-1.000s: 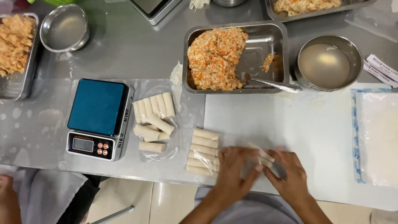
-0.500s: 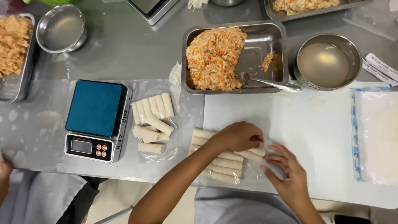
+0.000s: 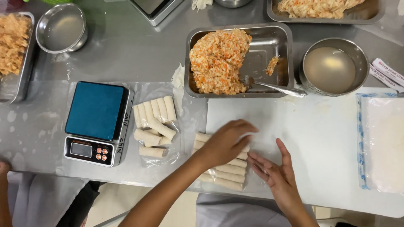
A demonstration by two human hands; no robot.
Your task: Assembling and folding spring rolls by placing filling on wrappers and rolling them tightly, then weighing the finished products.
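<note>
Spring rolls [image 3: 223, 170] lie stacked at the near edge of the white cutting board [image 3: 320, 138] on the desk. Left hand [image 3: 225, 141] rests on them, fingers curled together; right hand [image 3: 275, 176] lies flat beside, fingers spread. Farther back sits a tray of filling [image 3: 219, 61].

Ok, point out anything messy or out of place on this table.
Little stands out. A small clump of filling sits apart from the main heap in the steel tray. On the plastic by the scale, some rolls lie crooked across the neat row.
</note>
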